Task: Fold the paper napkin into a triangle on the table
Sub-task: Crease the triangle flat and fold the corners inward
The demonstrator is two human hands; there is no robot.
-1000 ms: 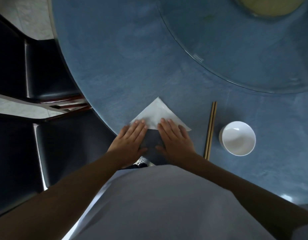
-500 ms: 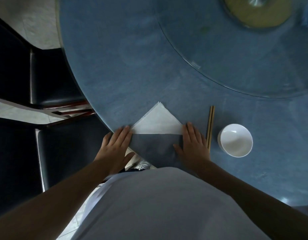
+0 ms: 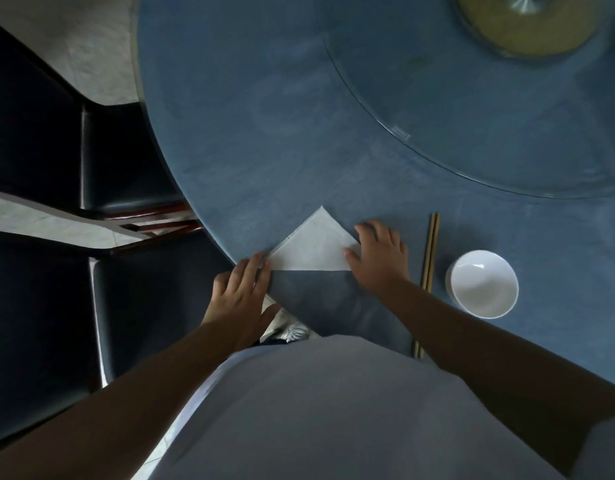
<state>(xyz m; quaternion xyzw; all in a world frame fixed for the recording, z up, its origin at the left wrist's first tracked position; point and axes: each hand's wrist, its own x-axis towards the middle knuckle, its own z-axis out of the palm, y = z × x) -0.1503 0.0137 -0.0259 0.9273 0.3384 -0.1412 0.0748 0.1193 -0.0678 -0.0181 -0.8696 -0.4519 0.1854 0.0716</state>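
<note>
A white paper napkin [image 3: 313,245] lies as a triangle on the blue table [image 3: 264,133], its point facing away from me and its long folded edge nearest me. My left hand [image 3: 242,296] rests flat at the napkin's left corner, right at the table's rim, fingertips touching the paper. My right hand [image 3: 380,256] lies flat over the right corner, fingers spread, thumb on the paper. Neither hand grips anything.
A pair of chopsticks [image 3: 430,258] lies just right of my right hand. A white bowl [image 3: 482,284] stands beyond them. A glass turntable [image 3: 507,116] covers the far right of the table. Dark chairs [image 3: 133,161] stand at the left.
Both hands slid apart along the folded edge, from the middle of the napkin out to its left and right corners. The napkin stayed in place.
</note>
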